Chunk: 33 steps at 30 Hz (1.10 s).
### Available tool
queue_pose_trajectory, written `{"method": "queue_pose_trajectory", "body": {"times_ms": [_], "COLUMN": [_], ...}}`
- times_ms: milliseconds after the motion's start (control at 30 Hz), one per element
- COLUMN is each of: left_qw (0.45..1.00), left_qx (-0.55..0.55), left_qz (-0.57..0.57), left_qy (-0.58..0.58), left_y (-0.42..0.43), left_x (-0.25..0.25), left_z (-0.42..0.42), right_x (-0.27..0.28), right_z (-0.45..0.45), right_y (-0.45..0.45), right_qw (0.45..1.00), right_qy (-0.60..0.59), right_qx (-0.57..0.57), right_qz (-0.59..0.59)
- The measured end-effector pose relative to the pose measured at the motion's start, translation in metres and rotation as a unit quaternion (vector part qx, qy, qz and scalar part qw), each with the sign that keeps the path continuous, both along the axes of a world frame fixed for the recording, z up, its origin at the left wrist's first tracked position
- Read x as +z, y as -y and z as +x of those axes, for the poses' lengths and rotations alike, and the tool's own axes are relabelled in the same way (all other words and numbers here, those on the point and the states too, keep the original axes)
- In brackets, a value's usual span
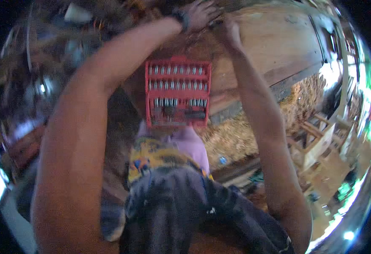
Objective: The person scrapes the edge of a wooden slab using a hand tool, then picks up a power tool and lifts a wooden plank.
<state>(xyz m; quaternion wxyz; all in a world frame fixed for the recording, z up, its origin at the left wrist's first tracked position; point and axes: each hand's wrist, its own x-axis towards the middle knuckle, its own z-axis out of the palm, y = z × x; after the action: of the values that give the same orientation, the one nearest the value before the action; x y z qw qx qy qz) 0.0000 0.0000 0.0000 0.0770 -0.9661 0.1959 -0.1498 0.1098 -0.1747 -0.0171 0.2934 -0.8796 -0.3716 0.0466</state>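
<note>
Both my arms reach forward past a red case (177,76) that lies open near my body, with rows of small metal bits or sockets in it. My left hand (200,16) is at the top of the view, its fingers spread, with a dark band at the wrist. Close beside it, my right hand (230,31) is bent inward over the wooden surface (274,40), near a small dark thing. Motion blur hides the right fingertips and whatever they touch.
Wood shavings (232,142) cover the ground below the wooden surface. A wooden frame (314,137) stands at the right. Blurred clutter and a pale object (78,13) are at the upper left.
</note>
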Motion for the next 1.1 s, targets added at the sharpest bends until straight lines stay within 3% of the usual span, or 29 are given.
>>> {"method": "queue_pose_trajectory", "body": {"times_ms": [67,100,133,167,233,367,433,600,667,800,900,967,1000,1033,1100], "left_qw": [0.998,0.994,0.991,0.988,0.982,0.96,0.95,0.949,0.968,0.977,0.99,0.992,0.923,0.924,0.819], "left_qx": [-0.064,-0.096,-0.123,-0.145,-0.181,-0.251,-0.266,-0.275,-0.228,-0.194,-0.12,0.108,0.309,0.307,0.528], "left_qz": [-0.006,0.051,0.055,0.05,0.05,0.092,0.114,0.081,0.032,0.038,0.035,0.004,-0.122,-0.117,-0.17], "left_qy": [0.027,0.018,-0.004,-0.021,-0.028,-0.086,-0.114,-0.13,-0.101,-0.084,-0.065,-0.069,-0.195,-0.196,-0.147], "left_y": [-0.006,-0.016,-0.013,-0.004,0.005,-0.001,-0.005,-0.004,-0.004,0.002,0.014,0.036,0.056,0.073,0.098], "left_x": [-0.011,0.028,0.044,0.056,0.061,0.076,0.072,0.057,0.044,0.039,0.035,0.031,0.029,0.032,0.04], "left_z": [0.013,0.067,0.065,0.065,0.075,0.092,0.103,0.107,0.107,0.102,0.087,0.077,0.078,0.08,0.09], "right_x": [0.002,0.028,0.044,0.047,0.038,0.03,0.027,0.022,0.022,0.02,0.021,0.026,0.027,0.028,0.025], "right_z": [-0.044,-0.015,-0.034,-0.04,-0.046,-0.06,-0.066,-0.072,-0.071,-0.069,-0.07,-0.065,-0.066,-0.068,-0.068], "right_y": [0.031,0.038,0.058,0.085,0.139,0.194,0.201,0.196,0.196,0.197,0.195,0.198,0.198,0.196,0.193], "right_qw": [0.992,0.976,0.924,0.92,0.966,0.957,0.96,0.952,0.951,0.951,0.951,0.95,0.949,0.949,0.949], "right_qy": [0.112,-0.046,-0.198,-0.188,-0.045,0.019,0.086,0.09,0.077,0.09,0.082,0.078,0.077,0.072,0.07], "right_qx": [-0.06,-0.112,-0.141,-0.163,-0.225,-0.276,-0.267,-0.288,-0.295,-0.289,-0.293,-0.297,-0.299,-0.301,-0.3], "right_qz": [0.003,0.181,0.294,0.301,0.115,0.087,-0.005,-0.055,-0.051,-0.065,-0.058,-0.056,-0.061,-0.065,-0.061]}}
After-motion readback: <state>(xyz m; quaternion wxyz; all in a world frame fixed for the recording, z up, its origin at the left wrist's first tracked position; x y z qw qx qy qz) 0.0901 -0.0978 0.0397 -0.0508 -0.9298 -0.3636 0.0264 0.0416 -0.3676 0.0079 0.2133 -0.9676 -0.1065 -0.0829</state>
